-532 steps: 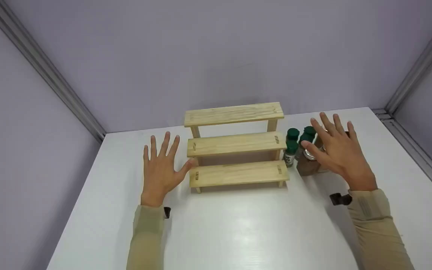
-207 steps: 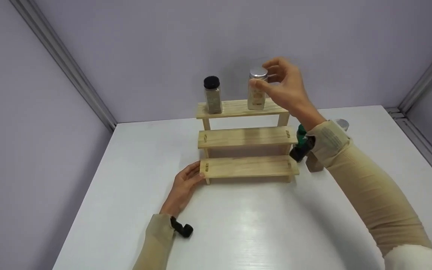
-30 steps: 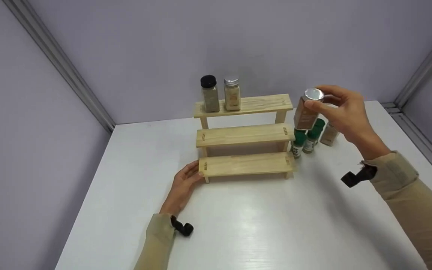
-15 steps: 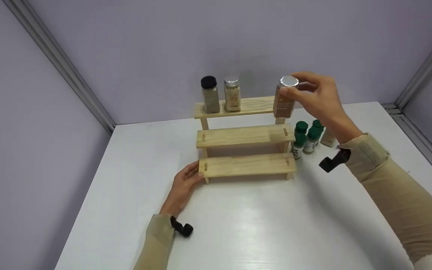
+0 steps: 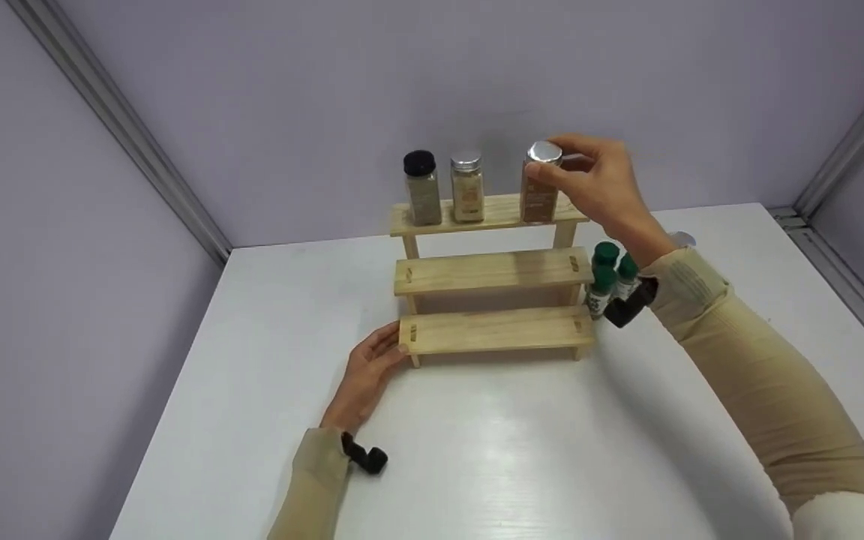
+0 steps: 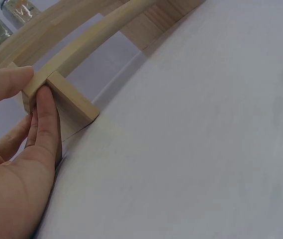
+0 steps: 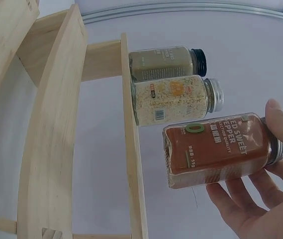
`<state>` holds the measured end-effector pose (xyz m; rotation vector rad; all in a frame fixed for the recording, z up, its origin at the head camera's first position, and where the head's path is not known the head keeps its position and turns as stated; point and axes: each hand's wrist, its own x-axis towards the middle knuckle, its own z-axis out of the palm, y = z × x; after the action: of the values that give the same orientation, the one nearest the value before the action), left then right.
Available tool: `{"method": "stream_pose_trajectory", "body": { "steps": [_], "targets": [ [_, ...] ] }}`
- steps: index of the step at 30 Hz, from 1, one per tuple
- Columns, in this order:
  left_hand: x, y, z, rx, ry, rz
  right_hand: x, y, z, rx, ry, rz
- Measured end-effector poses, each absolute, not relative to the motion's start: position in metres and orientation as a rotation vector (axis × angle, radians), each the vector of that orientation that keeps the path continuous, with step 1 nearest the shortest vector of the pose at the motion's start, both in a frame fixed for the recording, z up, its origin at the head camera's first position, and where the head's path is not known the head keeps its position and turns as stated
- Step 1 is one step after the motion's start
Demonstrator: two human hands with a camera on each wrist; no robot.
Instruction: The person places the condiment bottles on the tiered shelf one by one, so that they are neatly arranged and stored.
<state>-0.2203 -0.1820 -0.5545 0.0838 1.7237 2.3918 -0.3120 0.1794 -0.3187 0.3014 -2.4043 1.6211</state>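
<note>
My right hand (image 5: 606,186) grips a square jar of red sweet pepper powder (image 5: 539,196) near its silver lid, upright at the right part of the top shelf. In the right wrist view a gap shows between the jar's base (image 7: 169,158) and the shelf edge. To its left on that shelf stand a jar of pale flakes with a silver lid (image 5: 468,193) and a greyish-green spice jar with a black lid (image 5: 423,196). My left hand (image 5: 361,375) pinches the left end of the lowest step of the three-tier wooden rack (image 5: 496,331), thumb on top, fingers underneath.
Several green-capped spice jars (image 5: 603,279) stand on the white table (image 5: 462,450) right of the rack. Behind my right wrist, another silver lid (image 5: 682,239) peeks out. A pale wall panel (image 5: 312,127) rises close behind the rack.
My right hand has carried the red pepper jar leftward from above the green-capped jars to the top shelf. Earlier, two jars were placed there; my left hand has kept its hold on the rack.
</note>
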Motion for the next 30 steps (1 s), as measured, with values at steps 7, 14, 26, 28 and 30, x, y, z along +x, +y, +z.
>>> {"method": "stream_pose_trajectory", "body": {
  "steps": [7,14,26,28,30],
  "targets": [
    [-0.222,-0.179,-0.555,0.093,1.754,2.361,-0.325,0.173,-0.32,0.314,-2.418,1.612],
    [-0.223,-0.177,-0.554,0.104,1.759,2.359,-0.338,0.167,-0.32,0.315,-2.439,1.592],
    [-0.224,-0.176,-0.556,0.132,1.744,2.357,-0.349,0.157,-0.331,0.319,-2.432,1.657],
    [-0.223,-0.176,-0.555,0.124,1.741,2.357,-0.35,0.156,-0.333,0.316,-2.428,1.66],
    [-0.223,-0.177,-0.556,0.116,1.746,2.353,-0.351,0.155,-0.335,0.322,-2.419,1.66]
  ]
}}
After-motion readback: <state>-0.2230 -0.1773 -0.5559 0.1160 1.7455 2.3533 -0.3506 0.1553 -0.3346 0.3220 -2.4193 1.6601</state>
